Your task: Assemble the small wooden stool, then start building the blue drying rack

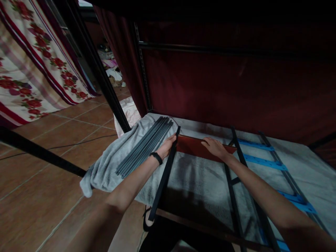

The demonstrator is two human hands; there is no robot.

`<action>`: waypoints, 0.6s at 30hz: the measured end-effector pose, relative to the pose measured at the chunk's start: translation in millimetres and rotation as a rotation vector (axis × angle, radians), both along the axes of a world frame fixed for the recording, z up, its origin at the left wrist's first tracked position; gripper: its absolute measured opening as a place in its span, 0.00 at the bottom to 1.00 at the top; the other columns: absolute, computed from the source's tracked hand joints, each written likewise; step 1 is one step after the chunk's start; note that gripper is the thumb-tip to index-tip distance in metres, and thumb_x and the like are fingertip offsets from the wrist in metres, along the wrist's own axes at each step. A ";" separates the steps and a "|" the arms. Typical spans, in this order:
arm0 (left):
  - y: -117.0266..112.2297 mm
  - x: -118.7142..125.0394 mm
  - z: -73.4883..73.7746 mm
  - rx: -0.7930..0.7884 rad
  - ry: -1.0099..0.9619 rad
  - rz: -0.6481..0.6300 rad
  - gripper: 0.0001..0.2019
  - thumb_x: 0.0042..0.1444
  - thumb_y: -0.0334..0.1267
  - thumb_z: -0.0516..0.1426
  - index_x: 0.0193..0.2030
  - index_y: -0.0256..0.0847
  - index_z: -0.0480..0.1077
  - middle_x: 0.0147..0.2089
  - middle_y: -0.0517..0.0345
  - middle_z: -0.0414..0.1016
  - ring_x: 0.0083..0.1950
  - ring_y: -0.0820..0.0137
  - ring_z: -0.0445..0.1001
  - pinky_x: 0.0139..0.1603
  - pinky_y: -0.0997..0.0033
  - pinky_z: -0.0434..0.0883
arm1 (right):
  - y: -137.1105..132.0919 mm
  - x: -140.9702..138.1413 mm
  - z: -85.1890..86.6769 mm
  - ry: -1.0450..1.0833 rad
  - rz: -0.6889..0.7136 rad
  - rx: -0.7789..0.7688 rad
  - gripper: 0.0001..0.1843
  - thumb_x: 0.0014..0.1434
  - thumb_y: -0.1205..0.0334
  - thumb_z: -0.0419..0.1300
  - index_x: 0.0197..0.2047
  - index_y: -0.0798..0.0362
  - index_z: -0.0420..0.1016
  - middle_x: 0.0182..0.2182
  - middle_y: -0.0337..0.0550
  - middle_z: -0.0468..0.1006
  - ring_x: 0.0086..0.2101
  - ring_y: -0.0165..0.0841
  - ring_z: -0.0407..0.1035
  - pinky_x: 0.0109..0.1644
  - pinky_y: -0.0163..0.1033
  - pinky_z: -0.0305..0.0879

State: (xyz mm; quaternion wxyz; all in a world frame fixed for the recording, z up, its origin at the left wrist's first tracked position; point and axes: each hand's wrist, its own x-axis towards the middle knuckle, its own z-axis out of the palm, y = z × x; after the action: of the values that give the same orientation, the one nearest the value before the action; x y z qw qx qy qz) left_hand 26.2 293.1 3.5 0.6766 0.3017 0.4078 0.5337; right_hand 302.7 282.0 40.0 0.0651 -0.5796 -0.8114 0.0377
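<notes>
A reddish-brown board (pixel 195 148) lies across a black metal frame (pixel 165 175) on a grey cloth. My left hand (pixel 168 144), with a black band on the wrist, is curled round the board's left end where it meets the frame's upright bar. My right hand (pixel 214 145) rests palm down on the board's right part, its fingers lying flat. A bundle of several grey rods (pixel 145 145) lies on the cloth just left of my left hand.
The grey cloth (pixel 301 168) covers the floor under the frame. Blue cross pieces (pixel 265 162) join black rails at the right. A dark red curtain (pixel 236 80) hangs behind. A black post (pixel 97 66), a flowered cloth (pixel 34 66) and brown floor tiles (pixel 47 196) are at the left.
</notes>
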 end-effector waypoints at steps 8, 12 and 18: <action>1.2 -1.2 -1.6 0.098 -0.032 -0.090 0.15 0.59 0.34 0.60 0.53 0.36 0.75 0.44 0.50 0.80 0.41 0.69 0.78 0.46 0.70 0.74 | -0.4 -5.8 -4.1 -0.052 -0.018 0.014 0.20 0.72 0.52 0.43 0.50 0.52 0.71 0.45 0.49 0.78 0.45 0.39 0.72 0.51 0.42 0.61; 5.8 -12.0 -9.7 0.114 0.040 -0.045 0.15 0.59 0.40 0.60 0.50 0.36 0.75 0.40 0.50 0.79 0.39 0.69 0.77 0.45 0.70 0.74 | -2.7 -13.5 -6.6 -0.045 0.039 0.024 0.21 0.71 0.53 0.45 0.59 0.53 0.66 0.53 0.52 0.74 0.53 0.42 0.68 0.58 0.47 0.57; 5.3 -61.5 -38.3 0.151 0.451 0.093 0.03 0.53 0.32 0.61 0.35 0.35 0.76 0.26 0.57 0.74 0.27 0.73 0.70 0.33 0.75 0.69 | -3.0 -22.2 -14.3 -0.023 0.092 0.071 0.26 0.70 0.54 0.44 0.68 0.54 0.58 0.59 0.55 0.70 0.59 0.45 0.63 0.61 0.52 0.54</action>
State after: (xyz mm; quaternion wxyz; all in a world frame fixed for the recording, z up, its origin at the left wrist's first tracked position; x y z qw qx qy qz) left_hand -35.3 298.4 -34.8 0.5189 0.4438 0.5210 0.5122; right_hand 280.5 279.0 25.7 0.0745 -0.5393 -0.8388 0.0051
